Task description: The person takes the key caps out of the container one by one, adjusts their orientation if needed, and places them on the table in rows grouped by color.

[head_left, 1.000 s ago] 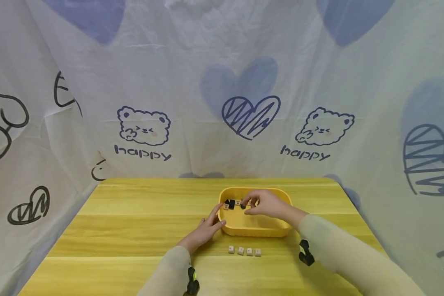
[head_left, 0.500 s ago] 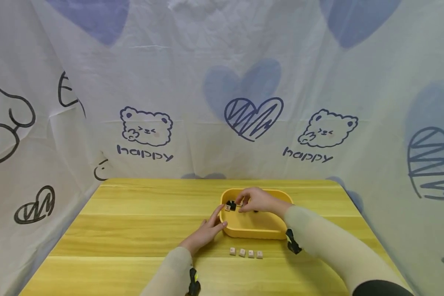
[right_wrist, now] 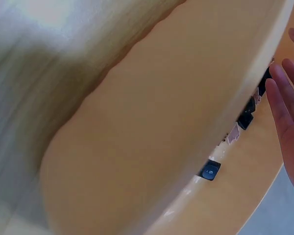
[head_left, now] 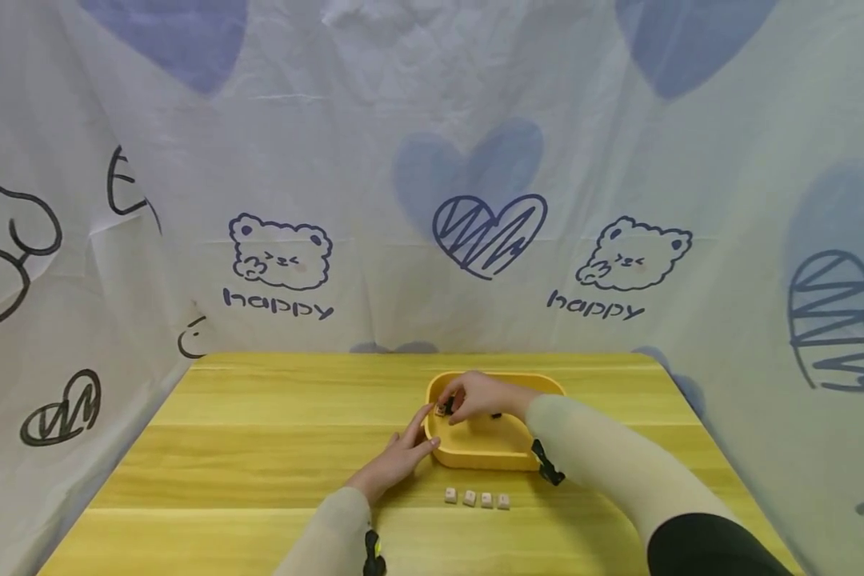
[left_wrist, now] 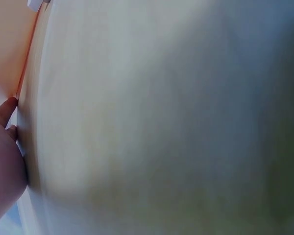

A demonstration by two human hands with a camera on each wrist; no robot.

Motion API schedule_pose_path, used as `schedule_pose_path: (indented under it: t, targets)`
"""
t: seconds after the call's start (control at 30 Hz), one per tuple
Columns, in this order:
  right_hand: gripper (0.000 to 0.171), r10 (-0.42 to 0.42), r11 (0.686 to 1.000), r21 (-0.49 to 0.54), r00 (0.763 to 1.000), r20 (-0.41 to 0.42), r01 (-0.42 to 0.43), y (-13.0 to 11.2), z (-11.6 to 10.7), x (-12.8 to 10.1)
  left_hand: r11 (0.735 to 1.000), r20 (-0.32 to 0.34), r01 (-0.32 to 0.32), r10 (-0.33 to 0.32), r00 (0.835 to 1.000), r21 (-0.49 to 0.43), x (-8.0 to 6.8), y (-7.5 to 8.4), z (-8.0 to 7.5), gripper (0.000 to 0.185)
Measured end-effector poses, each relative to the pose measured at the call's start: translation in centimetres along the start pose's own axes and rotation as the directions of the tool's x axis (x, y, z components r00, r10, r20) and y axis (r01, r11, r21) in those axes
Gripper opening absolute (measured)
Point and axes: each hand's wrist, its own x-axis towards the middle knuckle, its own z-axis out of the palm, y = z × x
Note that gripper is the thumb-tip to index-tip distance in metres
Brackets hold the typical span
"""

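A yellow plastic tray stands on the table with black and pale keycaps inside. My left hand rests against the tray's left end, fingers extended, one fingertip at the rim. Over the tray's left part reaches my right hand, thumb and index fingertips apart around a black keycap. Beside that lies a pale keycap. In the right wrist view, the right hand's straight fingers hang close to several keycaps along the wall, and a black keycap lies apart from them.
On the table in front of the tray, several pale keycaps form a short row. The yellow wood-grain table ends at a hanging printed cloth behind and at both sides.
My right hand has moved left inside the tray, from near its middle to the keycaps at the left end. My left hand stays at the rim, and the front row is unchanged.
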Motion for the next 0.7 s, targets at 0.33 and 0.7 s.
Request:
schedule_pose_path:
  t: [0.33, 0.7]
  targets:
    - [0.036, -0.017, 1.000, -0.021, 0.998, 0.060, 0.018, 0.5, 0.4, 1.2, 1.000, -0.016, 0.021, -0.021, 1.000, -0.015, -0.1, 0.1, 0.1, 0.067]
    - [0.035, -0.046, 0.994, -0.093, 0.996, 0.073, 0.053, 1.2, 0.8, 1.4, 1.000, -0.012, -0.002, 0.002, 1.000, -0.014, 0.0, -0.2, 0.1, 0.067]
